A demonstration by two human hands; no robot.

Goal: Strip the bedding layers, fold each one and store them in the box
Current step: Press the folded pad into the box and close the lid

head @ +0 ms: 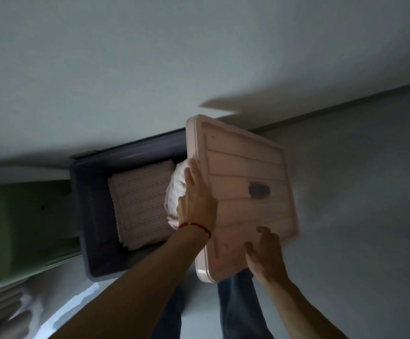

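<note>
Plain pale grey-white wall (150, 57) filled the upper frame, meeting a smooth grey floor (358, 192) along a dark skirting line (345, 104). Green furniture panel (22, 221) stood at left edge, its type unclear. Light was dim; an angular shadow (221, 104) lay on the wall.

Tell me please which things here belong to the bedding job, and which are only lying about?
Belong to the job:
- dark box
- folded pink bedding inside it
- white bundle beside that
- pink lid, held by left hand and right hand

Lying about:
- green surface, left of the box
</note>
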